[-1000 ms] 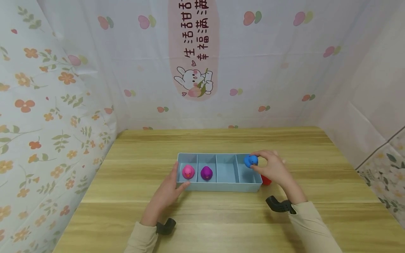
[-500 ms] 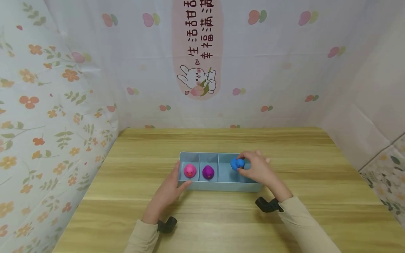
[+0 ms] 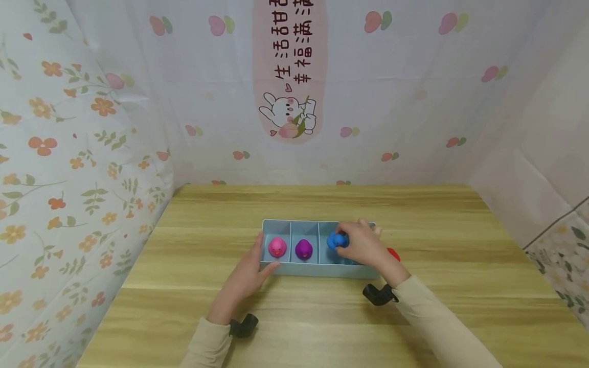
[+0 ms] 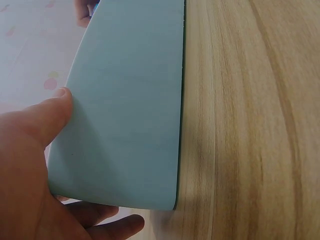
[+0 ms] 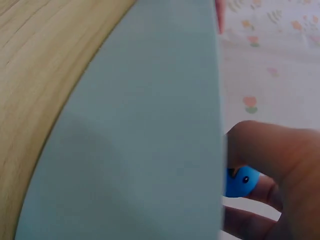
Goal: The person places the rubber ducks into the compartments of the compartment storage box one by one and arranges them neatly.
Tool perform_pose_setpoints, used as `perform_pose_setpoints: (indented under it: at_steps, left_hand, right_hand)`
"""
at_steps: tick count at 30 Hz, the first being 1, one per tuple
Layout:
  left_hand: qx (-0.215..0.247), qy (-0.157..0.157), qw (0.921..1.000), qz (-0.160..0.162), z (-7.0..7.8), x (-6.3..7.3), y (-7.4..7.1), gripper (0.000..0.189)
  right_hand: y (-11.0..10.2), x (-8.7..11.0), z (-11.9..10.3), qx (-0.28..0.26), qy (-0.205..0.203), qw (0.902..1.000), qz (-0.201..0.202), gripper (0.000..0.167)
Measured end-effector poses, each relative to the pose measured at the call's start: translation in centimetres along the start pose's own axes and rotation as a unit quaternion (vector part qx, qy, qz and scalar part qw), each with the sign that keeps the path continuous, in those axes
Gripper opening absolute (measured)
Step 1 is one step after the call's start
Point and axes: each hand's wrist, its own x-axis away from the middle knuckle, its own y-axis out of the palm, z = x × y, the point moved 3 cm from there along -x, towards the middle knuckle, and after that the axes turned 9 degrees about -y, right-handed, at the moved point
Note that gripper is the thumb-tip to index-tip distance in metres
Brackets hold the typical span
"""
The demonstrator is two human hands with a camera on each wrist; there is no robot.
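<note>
A light blue divided box [image 3: 322, 270] lies lengthwise on the table, with compartments in a row. In its leftmost compartment sits a pink toy duck [image 3: 277, 247]; a purple toy duck [image 3: 303, 249] occupies the one beside it. My left hand [image 3: 246, 273] holds the box's left end, thumb at the front rim and fingers along the end wall. Over the third compartment, my right hand [image 3: 363, 244] pinches a blue toy duck [image 3: 337, 240] between thumb and fingers. The right wrist view shows the blue duck's eye [image 5: 245, 179] past the box rim. My right hand covers much of the rightmost compartment.
A red object [image 3: 393, 254], mostly hidden behind my right wrist, lies just right of the box. The wooden table [image 3: 207, 220] meets a patterned cloth [image 3: 391, 102] at the back. Black wrist mounts [image 3: 378, 295] sit on both arms.
My right hand has carried the blue duck left, from the rightmost compartment to over the third. The left hand stays at the box's left end. The view has shifted slightly.
</note>
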Motion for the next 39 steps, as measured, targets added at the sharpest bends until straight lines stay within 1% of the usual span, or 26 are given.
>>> perform_pose_setpoints:
  at_steps: [4, 9, 18, 23, 30, 33, 35, 39]
  left_hand:
    - [0.0, -0.002, 1.0, 0.0, 0.0, -0.1, 0.0, 0.087]
    - [0.004, -0.005, 1.0, -0.003, 0.1, -0.1, -0.1, 0.087]
    - [0.002, -0.002, 1.0, -0.004, 0.2, 0.1, 0.0, 0.086]
    - [0.0, -0.004, 1.0, -0.003, 0.2, 0.3, 0.0, 0.086]
    - [0.001, -0.003, 1.0, -0.002, 0.3, 0.2, 0.0, 0.087]
    - [-0.002, -0.006, 1.0, -0.003, 0.2, 0.1, 0.0, 0.087]
    - [-0.001, -0.003, 1.0, -0.001, 0.1, 0.1, 0.0, 0.086]
    - [-0.003, -0.012, 0.9999, -0.004, 0.1, 0.1, 0.0, 0.087]
  right_hand:
    - [0.5, -0.3, -0.2, 0.03, 0.007, 0.9993, -0.02, 0.028]
    - [1.1, -0.7, -0.5, 0.05, 0.021, 0.9975, -0.045, 0.029]
    - [1.9, -1.1, -0.9, 0.051, 0.052, 0.9941, -0.08, 0.033]
    - [2.2, -1.1, -1.0, 0.066, 0.053, 0.9929, -0.085, 0.033]
    - [2.2, -0.9, -1.2, 0.087, 0.039, 0.992, -0.084, 0.036]
    - [1.9, -0.9, -1.4, 0.084, 0.036, 0.9921, -0.085, 0.037]
    - [1.8, -0.9, -1.5, 0.08, 0.036, 0.9925, -0.085, 0.037]
    - [1.4, -1.0, -1.4, 0.069, 0.038, 0.9933, -0.084, 0.038]
